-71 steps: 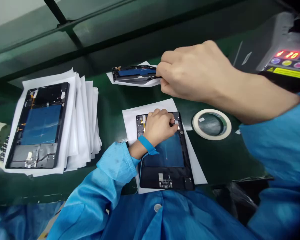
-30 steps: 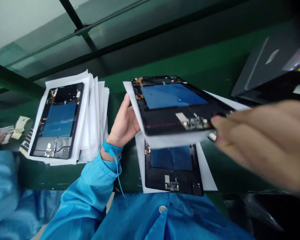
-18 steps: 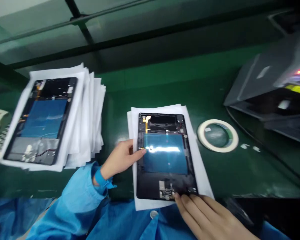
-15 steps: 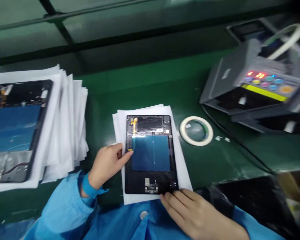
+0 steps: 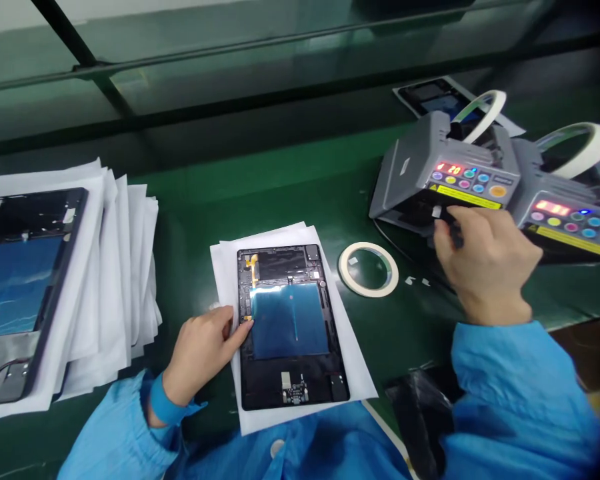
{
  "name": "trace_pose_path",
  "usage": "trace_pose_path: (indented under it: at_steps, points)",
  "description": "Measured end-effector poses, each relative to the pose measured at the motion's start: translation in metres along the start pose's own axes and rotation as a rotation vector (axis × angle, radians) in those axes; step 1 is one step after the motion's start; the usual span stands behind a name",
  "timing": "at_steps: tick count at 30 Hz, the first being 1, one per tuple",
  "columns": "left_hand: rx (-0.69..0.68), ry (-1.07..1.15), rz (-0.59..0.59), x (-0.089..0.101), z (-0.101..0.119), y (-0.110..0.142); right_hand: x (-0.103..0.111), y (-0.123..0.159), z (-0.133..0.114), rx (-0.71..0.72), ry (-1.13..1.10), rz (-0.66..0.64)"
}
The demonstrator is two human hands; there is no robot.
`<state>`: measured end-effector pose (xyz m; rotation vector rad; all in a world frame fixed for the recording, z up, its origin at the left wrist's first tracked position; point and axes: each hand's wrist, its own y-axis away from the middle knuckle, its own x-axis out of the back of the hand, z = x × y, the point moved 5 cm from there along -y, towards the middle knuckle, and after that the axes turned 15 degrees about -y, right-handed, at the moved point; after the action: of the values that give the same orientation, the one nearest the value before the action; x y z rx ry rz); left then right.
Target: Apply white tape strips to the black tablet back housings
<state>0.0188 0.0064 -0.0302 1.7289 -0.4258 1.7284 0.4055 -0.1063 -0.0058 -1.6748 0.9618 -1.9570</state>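
Note:
An opened tablet [image 5: 294, 373] with a blue battery area, a yellow flex cable and a small circuit board lies on white sheets [image 5: 353, 373] in front of me. My left hand [image 5: 200, 350] grips its left edge, thumb on top and the other fingers at the side. My right hand [image 5: 490, 257] is at the front of the grey tape dispenser [image 5: 400, 167]. Its thumb and index finger are a little apart, close to a small white tape piece [image 5: 437, 211] at the outlet; I see no contact with it.
A second dispenser [image 5: 570, 193] stands to the right. A tape roll [image 5: 344, 267] and small tape scraps [image 5: 417, 281] lie right of the tablet. At left, another opened tablet [image 5: 20, 280] rests on stacked white sheets [image 5: 130, 267]. One more device [image 5: 437, 97] lies behind the dispensers.
My right hand has left the tablet's lower right edge and moved up and right to the dispenser. My left hand stays on the tablet's left edge. The view has shifted rightward.

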Motion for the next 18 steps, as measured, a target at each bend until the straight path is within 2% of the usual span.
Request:
trace_pose_path:
  at_steps: [3, 6, 9, 11, 15, 18]
  points:
    - [-0.064, -0.013, 0.072, 0.002, 0.001, 0.005, -0.001, -0.006, 0.001, -0.012, 0.009, -0.032]
    - [-0.11, -0.024, 0.202, 0.011, 0.001, 0.011, 0.009, -0.01, -0.007, 0.028, -0.008, 0.006]
    - [-0.115, -0.008, 0.357, 0.026, 0.002, 0.014, 0.027, -0.012, -0.032, 0.11, -0.144, 0.04]
    - [-0.158, -0.005, 0.411, 0.034, 0.009, 0.01, 0.031, -0.014, -0.06, 0.174, -0.302, -0.044]
    - [-0.335, -0.066, 0.407, 0.038, 0.04, -0.009, 0.016, -0.016, -0.113, 0.294, -0.574, -0.261]
    - [-0.407, -0.134, 0.364, 0.034, 0.068, -0.03, -0.004, -0.011, -0.128, 0.32, -0.651, -0.299]
